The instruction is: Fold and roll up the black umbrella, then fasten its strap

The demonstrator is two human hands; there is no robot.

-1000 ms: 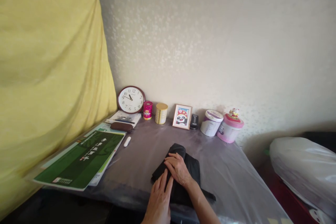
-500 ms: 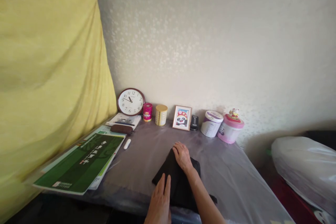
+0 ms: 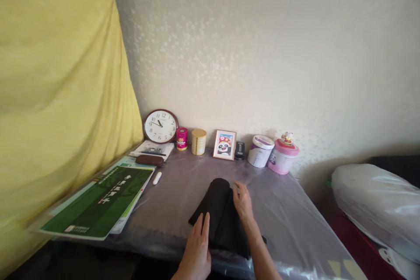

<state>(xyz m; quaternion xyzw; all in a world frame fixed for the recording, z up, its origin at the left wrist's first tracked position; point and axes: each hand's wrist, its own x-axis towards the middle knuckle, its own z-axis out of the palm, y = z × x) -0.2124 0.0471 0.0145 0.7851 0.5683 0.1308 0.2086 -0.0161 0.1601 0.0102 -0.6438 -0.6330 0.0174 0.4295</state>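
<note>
Lower centre of the frame: the person's left hand (image 3: 197, 243) lies open, fingers straight and pointing up the frame, against the lower left of a folded black cloth (image 3: 217, 214). The right hand (image 3: 242, 201), forearm slanting from bottom right, bends its fingers at the cloth's upper right edge; whether they pinch it, I cannot tell from here. The cloth lies on the table (image 3: 282, 223), between the hands.

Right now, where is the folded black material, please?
In the head view, the black material lies low centre, right of the green book, between left hand and right hand.
</note>
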